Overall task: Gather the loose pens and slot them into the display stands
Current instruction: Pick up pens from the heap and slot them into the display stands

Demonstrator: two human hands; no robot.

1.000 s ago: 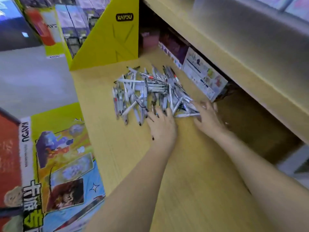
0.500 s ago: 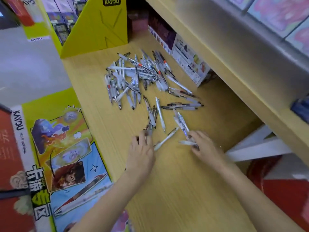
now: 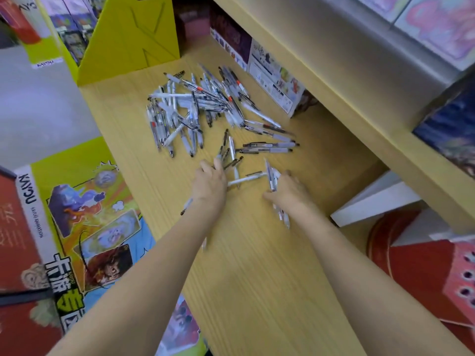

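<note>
Your pen pile [image 3: 195, 109] sprawls on the wooden desk [image 3: 257, 278] between a yellow carton [image 3: 133, 39] and printed boxes [image 3: 275, 75], axes pointing every way. Your left hand [image 3: 209, 185] grips several pens; your right hand [image 3: 289, 192] grips a bundle [image 3: 272, 176] running toward you.

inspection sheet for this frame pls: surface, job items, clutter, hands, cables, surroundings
Surface: light wooden shelf, bare toward the near edge.
Job's things: big pile of loose pens at the back; a few stray pens pulled toward the hands. No pen seen slotted in a stand.
Clutter: printed card box lying beside the pile.
Hands: left hand grips a few pens; right hand grips a bundle of pens that sticks out both ways.
Cables: nothing seen.
Surroundings: yellow cardboard display behind the pile; illustrated yellow display on the left; upper shelf board overhead; red box with holes lower right.
</note>
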